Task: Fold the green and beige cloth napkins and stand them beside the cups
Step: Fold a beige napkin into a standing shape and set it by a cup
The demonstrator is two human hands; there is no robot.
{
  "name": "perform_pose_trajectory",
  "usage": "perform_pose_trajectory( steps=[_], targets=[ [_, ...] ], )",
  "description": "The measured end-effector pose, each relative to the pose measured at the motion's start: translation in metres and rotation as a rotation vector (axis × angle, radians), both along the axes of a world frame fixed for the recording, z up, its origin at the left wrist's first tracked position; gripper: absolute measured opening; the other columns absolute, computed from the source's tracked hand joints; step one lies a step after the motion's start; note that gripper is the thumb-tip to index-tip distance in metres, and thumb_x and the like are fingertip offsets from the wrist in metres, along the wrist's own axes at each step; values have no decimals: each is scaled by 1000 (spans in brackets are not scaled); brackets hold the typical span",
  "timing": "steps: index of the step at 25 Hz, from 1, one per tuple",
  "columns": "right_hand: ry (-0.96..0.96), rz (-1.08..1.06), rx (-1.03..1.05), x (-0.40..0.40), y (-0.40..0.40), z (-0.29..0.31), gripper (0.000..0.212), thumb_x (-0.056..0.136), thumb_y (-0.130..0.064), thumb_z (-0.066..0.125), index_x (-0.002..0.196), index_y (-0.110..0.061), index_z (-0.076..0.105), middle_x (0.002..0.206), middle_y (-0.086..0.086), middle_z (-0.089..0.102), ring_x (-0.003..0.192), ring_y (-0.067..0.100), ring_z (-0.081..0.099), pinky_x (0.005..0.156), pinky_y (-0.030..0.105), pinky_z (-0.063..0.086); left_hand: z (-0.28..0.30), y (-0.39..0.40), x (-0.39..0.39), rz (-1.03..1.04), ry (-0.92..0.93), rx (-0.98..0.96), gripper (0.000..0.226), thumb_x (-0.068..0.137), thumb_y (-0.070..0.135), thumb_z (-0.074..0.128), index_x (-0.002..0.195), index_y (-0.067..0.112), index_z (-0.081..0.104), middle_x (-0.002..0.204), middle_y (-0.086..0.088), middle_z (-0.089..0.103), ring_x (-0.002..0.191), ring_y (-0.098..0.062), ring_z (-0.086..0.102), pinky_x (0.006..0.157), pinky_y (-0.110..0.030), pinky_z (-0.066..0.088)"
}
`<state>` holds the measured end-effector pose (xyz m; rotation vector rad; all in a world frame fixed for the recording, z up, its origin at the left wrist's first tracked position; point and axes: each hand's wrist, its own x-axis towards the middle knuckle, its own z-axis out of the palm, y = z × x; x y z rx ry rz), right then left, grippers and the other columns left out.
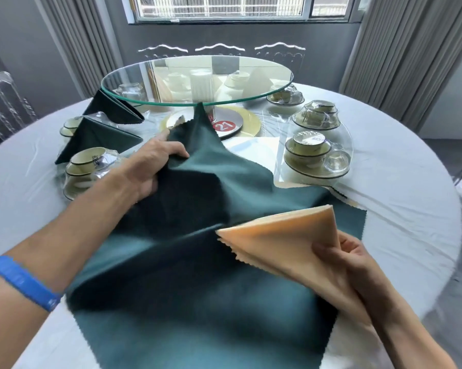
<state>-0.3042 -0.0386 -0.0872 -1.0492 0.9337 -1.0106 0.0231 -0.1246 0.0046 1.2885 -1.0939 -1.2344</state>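
Left hand [155, 166]: arm extended forward, fingers curled, gripping cloth (blue band on the forearm). Right hand [341, 255]: low at right, thumb and fingers pinching folded cloth.

Green napkin [197, 275], beige napkin [285, 241]

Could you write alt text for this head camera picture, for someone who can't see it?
Seen from above, a person's left hand lifts a large green napkin off a round white table while the right hand holds a folded beige napkin. Two folded green napkins stand at left among wrapped cup sets.
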Motion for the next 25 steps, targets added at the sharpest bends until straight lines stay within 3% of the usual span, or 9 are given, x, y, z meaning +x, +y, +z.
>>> perform_pose_trajectory(
  steps=[4, 7, 11, 13, 15, 17, 19, 22, 25],
  targets=[
    [38, -43, -111, -15, 19, 47, 18, 74, -4, 62, 72, -18, 73, 60, 7, 60, 44, 13, 55, 39, 20, 44, -13, 73, -10, -152, 31, 158, 24, 85, -6, 47, 89, 6, 67, 75, -13, 70, 57, -20, 67, 51, -27, 57],
    [86, -50, -166, -23, 26, 82, 22, 74, -6, 54, 66, -16, 72, 56, 6, 61, 40, 13, 55, 37, 17, 43, -30, 105, -9, -226, 69, 284, 29, 82, -7, 48, 96, 8, 68, 80, -15, 70, 59, -21, 68, 49, -25, 56],
    [23, -174, -219, -18, 22, 111, 14, 78, -11, 58, 81, -16, 70, 62, 4, 67, 46, 13, 60, 43, 17, 47, -50, 130, -3, -525, -30, 362, 46, 70, 0, 64, 112, 16, 71, 112, -18, 72, 95, -30, 70, 77, -35, 57],
    [69, -208, -237, 1, 15, 115, 11, 88, -9, 58, 91, -14, 67, 65, 4, 68, 48, 12, 60, 44, 18, 46, -58, 138, -6, -600, -132, 341, 40, 79, 0, 69, 114, 19, 70, 117, -6, 72, 106, -22, 68, 89, -31, 55],
    [171, -233, -257, 26, 8, 113, 14, 93, -5, 56, 94, -12, 68, 68, 3, 68, 49, 11, 59, 44, 18, 45, -67, 140, -7, -526, -328, 230, 30, 89, 3, 68, 104, 28, 67, 103, 19, 74, 96, 7, 65, 85, -11, 49],
    [212, -196, -278, 58, 1, 105, 14, 93, -3, 58, 94, -11, 68, 72, 4, 68, 55, 13, 58, 47, 19, 44, -76, 139, -1, -401, -619, 134, 25, 86, 25, 76, 103, 35, 61, 98, 26, 69, 92, 18, 60, 88, -7, 45],
    [238, -167, -287, 90, -6, 94, 16, 89, 1, 59, 89, -12, 68, 74, 5, 66, 61, 15, 55, 51, 24, 42, -84, 143, 7, -377, -847, 142, 36, 80, 46, 72, 110, 34, 57, 100, 19, 66, 95, 4, 62, 95, -23, 47],
    [398, -231, -360, 142, -17, 77, 13, 79, -5, 57, 77, -15, 64, 66, -4, 63, 59, 13, 55, 56, 28, 40, -81, 153, 3, -209, -1145, 80, 46, 80, 52, 68, 119, 37, 48, 99, 10, 63, 94, -16, 60, 88, -32, 47],
    [830, -331, -572, 196, -21, 67, 23, 83, -17, 54, 104, -18, 62, 88, 7, 70, 84, 29, 63, 68, 35, 42, -73, 143, 9, 163, -1027, -251, 56, 77, 47, 70, 127, 33, 51, 109, 10, 62, 99, -16, 59, 87, -35, 48]
  ],
)
